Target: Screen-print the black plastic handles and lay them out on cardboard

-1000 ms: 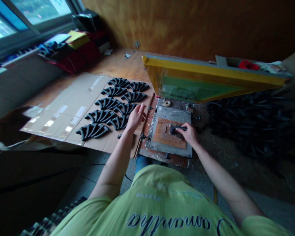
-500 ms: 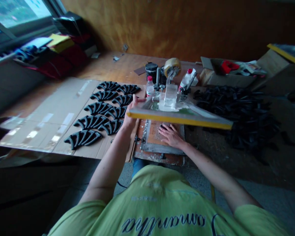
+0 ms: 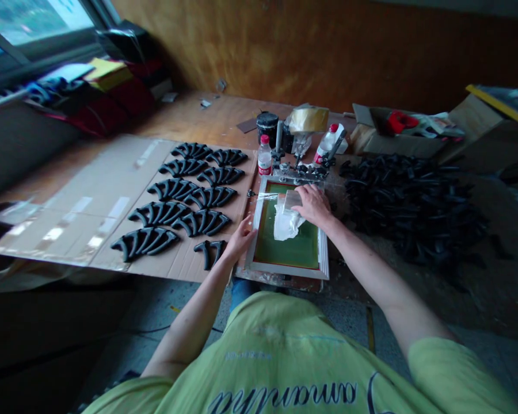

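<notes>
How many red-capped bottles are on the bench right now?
2. One red-capped bottle stands behind the screen frame's far left corner. The other sits tilted behind its far right corner. More may be hidden from this view.

Left hand point(image 3: 240, 238) rests open, right hand point(image 3: 313, 204) curled in a grip
</notes>
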Tool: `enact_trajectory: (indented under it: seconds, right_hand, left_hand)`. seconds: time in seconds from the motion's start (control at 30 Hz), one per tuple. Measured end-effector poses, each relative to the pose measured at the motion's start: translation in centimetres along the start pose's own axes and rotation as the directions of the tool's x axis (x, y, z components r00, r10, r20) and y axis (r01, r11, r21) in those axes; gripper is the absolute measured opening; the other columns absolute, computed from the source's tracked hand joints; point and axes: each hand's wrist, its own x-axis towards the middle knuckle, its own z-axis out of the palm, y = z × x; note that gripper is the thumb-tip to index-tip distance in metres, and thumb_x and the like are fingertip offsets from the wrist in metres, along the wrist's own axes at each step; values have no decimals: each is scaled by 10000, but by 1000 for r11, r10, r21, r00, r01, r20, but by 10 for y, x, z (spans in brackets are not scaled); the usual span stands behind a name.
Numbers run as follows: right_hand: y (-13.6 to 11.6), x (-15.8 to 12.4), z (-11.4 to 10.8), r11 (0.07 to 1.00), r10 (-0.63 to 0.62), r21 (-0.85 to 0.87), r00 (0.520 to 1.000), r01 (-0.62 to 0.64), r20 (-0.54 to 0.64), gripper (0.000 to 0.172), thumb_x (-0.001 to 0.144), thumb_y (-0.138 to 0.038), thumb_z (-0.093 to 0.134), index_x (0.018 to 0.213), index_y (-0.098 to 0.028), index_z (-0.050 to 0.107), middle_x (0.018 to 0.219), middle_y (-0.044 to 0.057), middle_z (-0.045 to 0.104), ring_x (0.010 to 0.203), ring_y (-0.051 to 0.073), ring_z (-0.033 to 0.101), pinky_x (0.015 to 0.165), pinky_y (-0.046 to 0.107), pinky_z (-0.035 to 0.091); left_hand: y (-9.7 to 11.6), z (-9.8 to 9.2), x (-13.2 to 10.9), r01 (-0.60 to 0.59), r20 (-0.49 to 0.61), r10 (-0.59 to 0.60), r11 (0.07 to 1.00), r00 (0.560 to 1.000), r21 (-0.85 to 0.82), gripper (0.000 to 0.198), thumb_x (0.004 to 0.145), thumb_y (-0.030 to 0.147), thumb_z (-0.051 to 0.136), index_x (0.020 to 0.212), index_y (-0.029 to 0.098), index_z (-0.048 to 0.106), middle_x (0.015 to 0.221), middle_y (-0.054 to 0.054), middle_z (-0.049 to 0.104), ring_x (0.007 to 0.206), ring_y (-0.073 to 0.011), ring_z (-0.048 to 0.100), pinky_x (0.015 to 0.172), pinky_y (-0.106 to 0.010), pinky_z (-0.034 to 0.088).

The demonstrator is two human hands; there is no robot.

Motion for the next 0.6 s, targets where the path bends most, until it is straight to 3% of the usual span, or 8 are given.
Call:
enact_trajectory:
  seconds: [0.07, 0.13, 0.27, 0.37, 0.47, 0.53, 0.6]
  right_hand:
    - [-16, -6, 9, 998, -5, -56, 988, 14, 156, 236, 812, -269, 710, 1028, -179, 683, 985, 106, 686, 993, 286, 583, 884, 399, 446]
    - [-21, -26, 18, 994, -77, -63, 972, 94, 223, 114, 864, -222, 618, 943, -182, 690, 925, 98, 688, 952, 266, 578, 858, 375, 424]
    - [-14, -69, 16, 941, -329, 17, 907, 337, 264, 253, 861, -87, 480, 955, -177, 698, 951, 105, 687, 968, 251, 556, 838, 353, 383]
    - [-10, -71, 4, 906, -418, 80, 850, 415, 320, 226, 825, -89, 524, 912, -195, 703, 914, 81, 688, 935, 235, 561, 812, 335, 369]
    - [-12, -60, 1, 929, -367, 59, 891, 365, 266, 131, 830, -150, 580, 852, -205, 696, 854, 61, 685, 903, 234, 564, 802, 337, 367]
    - [-15, -60, 9, 945, -324, 6, 931, 328, 171, 161, 850, -138, 557, 899, -192, 700, 893, 76, 696, 921, 243, 560, 801, 347, 372]
    - [-18, -70, 20, 936, -348, -18, 932, 351, 105, 229, 859, -91, 519, 975, -168, 702, 966, 98, 706, 937, 244, 562, 794, 352, 382]
  left_hand:
    - [-2, -1, 2, 0, 20, -1, 1000, 1000, 27, 814, 736, 419, 712, 1475, 207, 444, 699, 30, 628, 534, -100, 528, 517, -202, 394]
    - [-5, -2, 4, 3, 38, -5, 999, 999, 41, 828, 737, 443, 705, 1479, 194, 435, 690, 33, 610, 526, -94, 509, 508, -197, 381]
    - [-12, -4, 9, 4, 66, -7, 999, 998, 41, 824, 741, 470, 696, 1472, 190, 442, 703, 27, 606, 539, -94, 508, 508, -194, 379]
    - [-16, -5, 11, -11, 60, 8, 998, 998, 63, 778, 756, 479, 681, 1449, 195, 471, 718, 22, 617, 538, -90, 506, 499, -188, 365]
    - [-18, -5, 11, -26, 42, 23, 997, 999, 76, 743, 760, 471, 682, 1424, 193, 499, 725, 15, 633, 534, -91, 506, 491, -188, 358]
    - [-19, -5, 11, -41, 39, 38, 997, 999, 68, 732, 764, 469, 682, 1418, 192, 503, 745, 4, 647, 554, -101, 526, 499, -193, 371]
    - [-20, -4, 11, -54, 47, 51, 997, 998, 56, 727, 779, 479, 667, 1422, 183, 497, 754, -5, 650, 573, -108, 538, 504, -196, 377]
